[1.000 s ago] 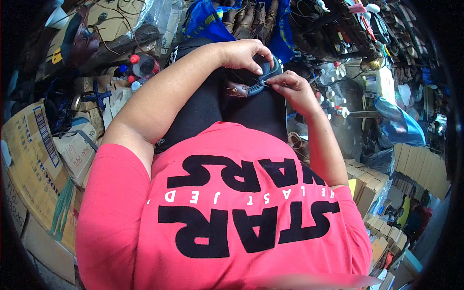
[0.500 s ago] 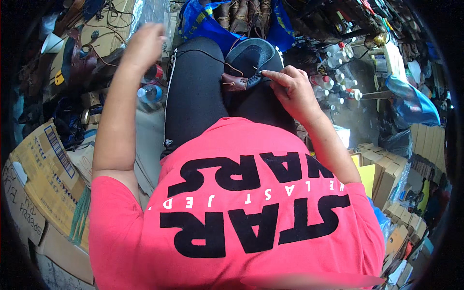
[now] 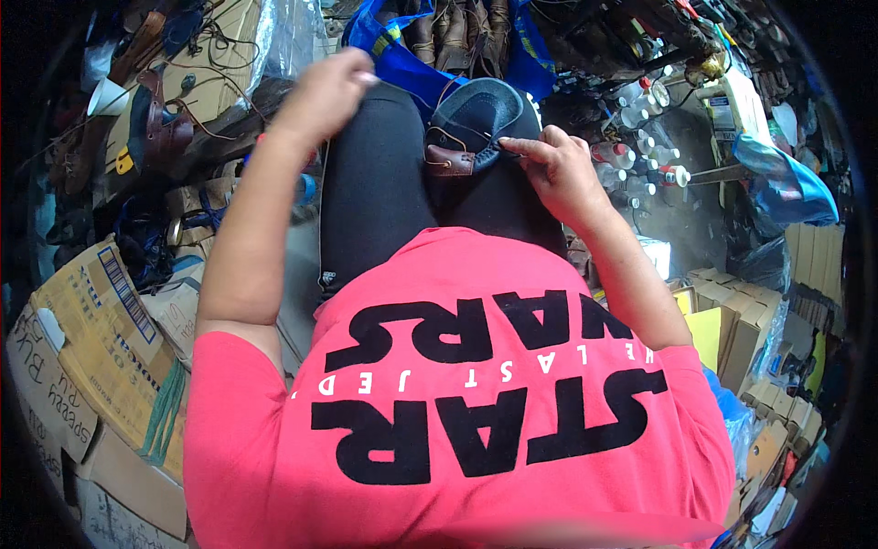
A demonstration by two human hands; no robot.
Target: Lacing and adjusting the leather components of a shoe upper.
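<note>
A moccasin-like shoe upper (image 3: 450,162), brown leather at the heel with a grey-blue body and a leather lace, lies in my lap between my thighs. My right hand (image 3: 562,174) pinches its dark gathered edge from the right, index finger pointing along it. Over my left thigh, well apart from the shoe, my left hand (image 3: 334,87) is raised with its fingers drawn together. Motion blurs that hand, and whatever it holds cannot be made out. A thin dark cord (image 3: 465,142) loops over the upper.
Beyond my knees stands a blue bag (image 3: 421,69) holding brown leather shoes (image 3: 455,46). Plastic bottles (image 3: 631,156) crowd the floor at the right. Leather uppers and laces lie on cardboard (image 3: 215,91) at the left, beside a white cup (image 3: 108,97). Cardboard boxes (image 3: 101,348) flank me.
My left hand has swung right, from beyond my left thigh to above it. The cord that stretched left across the thigh is now slack near the shoe. My right hand keeps its hold.
</note>
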